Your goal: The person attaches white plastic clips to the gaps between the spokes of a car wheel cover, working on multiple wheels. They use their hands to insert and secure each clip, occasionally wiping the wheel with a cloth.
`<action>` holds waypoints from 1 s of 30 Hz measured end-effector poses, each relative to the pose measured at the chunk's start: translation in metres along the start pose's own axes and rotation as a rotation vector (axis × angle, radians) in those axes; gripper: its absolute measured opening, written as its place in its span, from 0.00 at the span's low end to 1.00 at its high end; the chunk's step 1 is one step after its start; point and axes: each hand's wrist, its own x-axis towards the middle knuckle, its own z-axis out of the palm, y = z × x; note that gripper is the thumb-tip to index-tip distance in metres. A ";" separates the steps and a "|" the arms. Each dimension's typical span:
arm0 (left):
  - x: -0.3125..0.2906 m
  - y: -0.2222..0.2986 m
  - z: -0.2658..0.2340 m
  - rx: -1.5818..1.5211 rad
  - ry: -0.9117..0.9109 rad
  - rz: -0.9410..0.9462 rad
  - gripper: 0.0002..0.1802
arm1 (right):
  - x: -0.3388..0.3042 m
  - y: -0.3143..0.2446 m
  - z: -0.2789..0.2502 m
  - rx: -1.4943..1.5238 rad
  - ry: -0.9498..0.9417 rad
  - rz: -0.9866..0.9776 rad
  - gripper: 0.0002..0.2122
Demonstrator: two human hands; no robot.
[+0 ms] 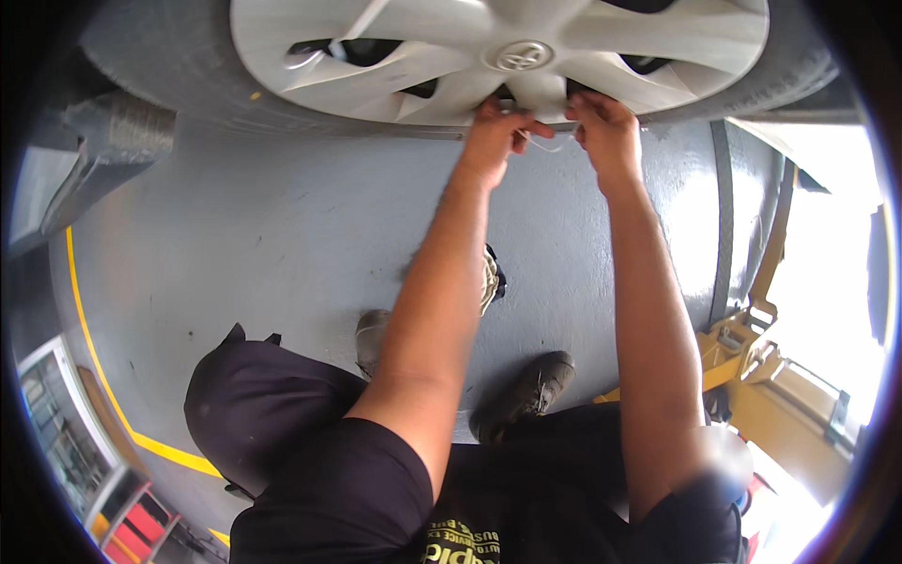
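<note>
A silver wheel cover (526, 26) fills the top of the view, seated in a black tyre (178, 70). At its lower spoke, my left hand (495, 141) and my right hand (609, 136) work side by side, both closed. Between them loops a thin white cable tie (548, 147), each hand pinching it near the gaps beside the spoke. My fingertips partly hide where it passes through the cover. Another white cable tie (303, 62) pokes out of an opening on the left side of the cover.
Below the wheel lies a grey floor (272, 226) with a yellow line (178, 458) at left. A yellow metal lift arm (742, 352) stands at right. A dark block-like piece (113, 155) is at upper left, a red-drawered cabinet (132, 536) lower left. My boots (526, 395) are below.
</note>
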 end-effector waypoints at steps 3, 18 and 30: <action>-0.019 -0.011 0.018 -0.033 0.210 0.111 0.24 | -0.002 0.005 -0.006 -0.066 -0.042 -0.101 0.12; -0.003 -0.012 0.020 0.369 0.216 0.138 0.28 | 0.010 0.010 0.005 -0.202 0.173 -0.098 0.11; 0.005 0.020 0.006 0.117 -0.076 -0.175 0.16 | 0.015 0.012 0.001 -0.231 0.120 -0.149 0.12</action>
